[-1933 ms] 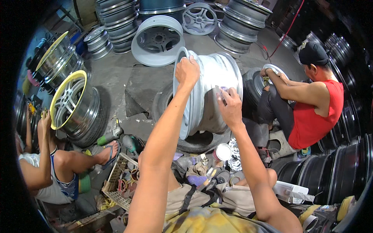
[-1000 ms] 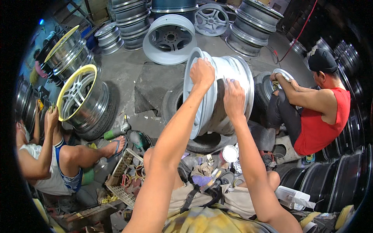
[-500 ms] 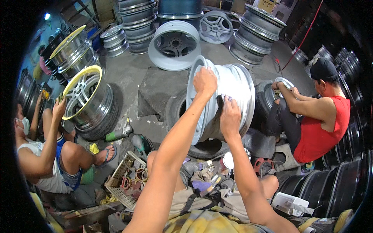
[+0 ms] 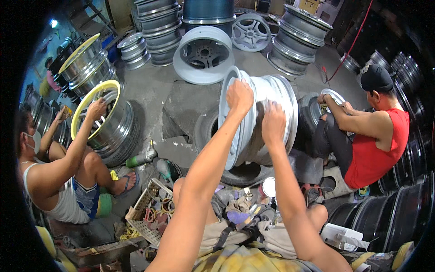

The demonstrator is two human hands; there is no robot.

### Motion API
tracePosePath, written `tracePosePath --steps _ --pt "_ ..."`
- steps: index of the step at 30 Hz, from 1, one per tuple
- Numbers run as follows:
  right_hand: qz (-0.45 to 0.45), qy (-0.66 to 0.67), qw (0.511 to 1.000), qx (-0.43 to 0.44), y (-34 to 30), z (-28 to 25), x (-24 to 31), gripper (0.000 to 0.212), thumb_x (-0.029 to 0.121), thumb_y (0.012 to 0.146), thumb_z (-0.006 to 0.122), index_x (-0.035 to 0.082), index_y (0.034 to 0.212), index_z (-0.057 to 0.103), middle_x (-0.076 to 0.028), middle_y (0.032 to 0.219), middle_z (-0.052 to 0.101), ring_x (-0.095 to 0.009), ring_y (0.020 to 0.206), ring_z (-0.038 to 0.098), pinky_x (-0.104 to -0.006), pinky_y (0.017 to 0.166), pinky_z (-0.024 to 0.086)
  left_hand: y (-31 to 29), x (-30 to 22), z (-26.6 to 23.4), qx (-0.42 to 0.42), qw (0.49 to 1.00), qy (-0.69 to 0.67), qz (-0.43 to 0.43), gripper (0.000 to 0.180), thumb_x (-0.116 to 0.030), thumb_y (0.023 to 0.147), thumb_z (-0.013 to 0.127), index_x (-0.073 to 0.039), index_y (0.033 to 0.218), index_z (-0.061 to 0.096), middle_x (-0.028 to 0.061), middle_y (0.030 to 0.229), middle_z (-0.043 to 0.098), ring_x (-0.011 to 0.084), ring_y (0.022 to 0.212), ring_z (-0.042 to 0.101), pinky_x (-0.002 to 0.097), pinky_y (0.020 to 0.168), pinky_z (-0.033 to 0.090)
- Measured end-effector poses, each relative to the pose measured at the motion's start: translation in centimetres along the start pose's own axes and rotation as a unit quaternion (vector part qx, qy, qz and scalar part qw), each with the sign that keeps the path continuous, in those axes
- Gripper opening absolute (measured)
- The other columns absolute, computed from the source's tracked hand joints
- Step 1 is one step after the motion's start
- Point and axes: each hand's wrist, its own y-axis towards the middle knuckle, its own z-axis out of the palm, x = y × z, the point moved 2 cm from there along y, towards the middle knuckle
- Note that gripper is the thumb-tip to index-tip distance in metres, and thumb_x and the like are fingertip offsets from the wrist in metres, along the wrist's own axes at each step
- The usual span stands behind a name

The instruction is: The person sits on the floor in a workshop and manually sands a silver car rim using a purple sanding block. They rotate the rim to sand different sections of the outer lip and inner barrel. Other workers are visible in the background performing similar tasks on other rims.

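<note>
Gripping a heavy, rigid white wheel rim [image 4: 267, 118] upright, left hand [image 4: 239, 96] clasps its front lip, right hand [image 4: 273, 123] presses flat on the barrel.

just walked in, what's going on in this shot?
A person has both hands on a pale grey metal wheel rim standing on edge over a black tyre. The left hand grips its near lip and the right hand presses on the barrel. To the left, a seated person in a white vest handles a yellow-edged rim. To the right, one in a red top handles another rim. Stacked rims stand behind.
</note>
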Motion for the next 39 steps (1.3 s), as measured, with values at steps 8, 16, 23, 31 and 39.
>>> tracePosePath --steps 8,16,23,31,39 --pt "0.021 -0.061 0.997 0.038 1.8 -0.5 -0.3 0.027 0.008 0.091 0.056 0.002 0.115 0.067 -0.013 0.099 0.066 -0.029 0.096 0.064 -0.0468 0.084 0.043 0.0 -0.4 -0.2 -0.001 1.000 0.027 0.006 0.039 -0.028 0.100 0.045 0.006 0.099 0.064 0.0312 0.095 0.068 0.0486 0.095 0.066 0.0565 0.084 0.050" --pt "0.007 -0.021 1.000 -0.006 -0.4 -0.8 -1.0 0.023 0.006 0.090 0.056 0.002 0.110 0.067 -0.014 0.099 0.066 -0.029 0.095 0.064 -0.0449 0.083 0.043 -0.1 0.5 0.6 0.008 0.999 0.033 -0.004 0.042 -0.033 0.100 0.044 0.003 0.100 0.065 0.0314 0.101 0.068 0.0496 0.100 0.063 0.0569 0.088 0.048" --pt "-0.008 0.072 0.996 -0.048 -6.2 -1.8 1.0 0.028 0.002 0.089 0.060 0.000 0.116 0.066 -0.017 0.106 0.066 -0.033 0.094 0.063 -0.0435 0.079 0.044 0.3 0.9 -0.3 0.006 1.000 0.028 -0.003 0.042 -0.033 0.100 0.044 0.004 0.099 0.065 0.0318 0.103 0.067 0.0498 0.102 0.062 0.0567 0.089 0.047" --pt "-0.004 0.061 0.998 -0.034 -4.1 -1.1 0.3 0.029 0.006 0.093 0.055 -0.001 0.120 0.065 -0.020 0.108 0.065 -0.036 0.097 0.063 -0.0451 0.082 0.044 0.4 1.2 0.0 -0.015 0.999 0.041 0.027 0.038 -0.029 0.099 0.046 0.004 0.096 0.064 0.0304 0.097 0.068 0.0492 0.095 0.065 0.0573 0.084 0.049" --pt "0.012 0.032 0.998 -0.053 -0.9 -0.5 -0.4 0.027 0.005 0.092 0.055 -0.002 0.116 0.065 -0.017 0.104 0.065 -0.035 0.096 0.061 -0.0454 0.083 0.044 0.2 0.7 0.4 -0.015 0.999 0.036 0.022 0.039 -0.030 0.099 0.046 0.004 0.097 0.064 0.0304 0.096 0.068 0.0488 0.094 0.065 0.0571 0.084 0.049"
